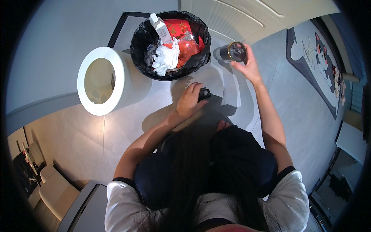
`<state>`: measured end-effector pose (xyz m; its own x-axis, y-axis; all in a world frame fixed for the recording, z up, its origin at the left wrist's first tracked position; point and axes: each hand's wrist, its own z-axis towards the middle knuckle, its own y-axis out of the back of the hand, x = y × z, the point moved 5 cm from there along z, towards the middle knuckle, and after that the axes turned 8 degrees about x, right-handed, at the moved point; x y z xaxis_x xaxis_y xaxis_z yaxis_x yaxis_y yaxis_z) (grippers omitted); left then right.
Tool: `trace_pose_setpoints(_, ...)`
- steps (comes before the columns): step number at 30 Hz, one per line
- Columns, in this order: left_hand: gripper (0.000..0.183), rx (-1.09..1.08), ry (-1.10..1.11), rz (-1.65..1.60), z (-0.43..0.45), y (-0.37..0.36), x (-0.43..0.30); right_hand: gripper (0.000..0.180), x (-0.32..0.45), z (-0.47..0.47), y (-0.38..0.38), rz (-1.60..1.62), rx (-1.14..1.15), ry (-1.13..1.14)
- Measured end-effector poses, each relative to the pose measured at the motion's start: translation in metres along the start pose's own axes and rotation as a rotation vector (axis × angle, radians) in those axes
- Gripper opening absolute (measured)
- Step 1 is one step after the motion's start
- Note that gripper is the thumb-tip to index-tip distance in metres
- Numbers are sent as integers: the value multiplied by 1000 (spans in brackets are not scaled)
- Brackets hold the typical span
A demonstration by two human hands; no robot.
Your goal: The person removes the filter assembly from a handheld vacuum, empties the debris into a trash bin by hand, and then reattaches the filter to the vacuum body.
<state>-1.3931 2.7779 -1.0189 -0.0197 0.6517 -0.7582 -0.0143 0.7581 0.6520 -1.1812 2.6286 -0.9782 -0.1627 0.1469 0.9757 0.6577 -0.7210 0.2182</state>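
My right hand grips a dark cylindrical container with a gold-coloured ring near its top. That container is held over the floor, right of a bin lined with a black plastic bag. In my left hand is a small black ribbed object, perhaps a cap, partly hidden by the fingers. The left hand is low in front of my knees, below the bin. Inside the bag lie crumpled white tissue, a white box, a red packet with gold characters and a red plastic bag.
A white cylinder with a broad rim stands left of the bin, by the wall. A cream door borders the floor behind. To the right lies a grey mat with a cat picture. Beige chairs are at lower left.
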Motion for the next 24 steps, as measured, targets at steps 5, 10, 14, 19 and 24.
trace_pose_setpoints(5, 29, -267, -304, -169, 30, 115, -121, 75, 88, 24, -6, -15, 83, 290)
trace_pose_setpoints(10, 24, -172, 59, -632, 62, 173, -141, 71, 148, 32, -41, -80, 45, 441)
trace_pose_setpoints(14, 19, -304, 29, -428, 66, 191, -133, 69, 158, 40, -53, -172, -56, 450)
trace_pose_setpoints(19, 21, -356, 22, -66, 64, 199, -125, 71, 173, 41, -69, -449, -106, 628)
trace_pose_setpoints(24, 20, -334, -14, -361, 69, 191, -95, 78, 183, 36, -95, -519, -43, 664)
